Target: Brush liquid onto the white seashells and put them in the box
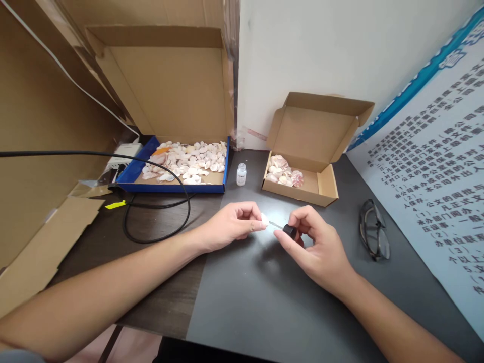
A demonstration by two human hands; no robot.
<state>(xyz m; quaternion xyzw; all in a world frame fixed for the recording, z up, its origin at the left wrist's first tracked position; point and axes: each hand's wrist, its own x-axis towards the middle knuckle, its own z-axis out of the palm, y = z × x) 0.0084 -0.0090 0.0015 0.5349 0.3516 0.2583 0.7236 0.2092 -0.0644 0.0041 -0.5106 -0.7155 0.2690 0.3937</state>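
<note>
My left hand (233, 223) pinches a small white shell (264, 220) between thumb and fingers above the dark table (264, 302). My right hand (313, 242) grips the black cap of a thin brush applicator (289, 231), whose tip touches the shell. A small clear bottle (241, 174) stands open behind my hands. Beyond it on the left, a blue-lined box (132, 174) holds several pale shells (189, 164). A small cardboard box (325, 189) on the right holds several pinkish shells (283, 171).
Folded glasses (372, 229) lie at the right. A black cable (151, 222) loops on the table at the left. Cardboard sheets (41, 242) lean on the left side, and a printed poster (438, 186) slopes along the right.
</note>
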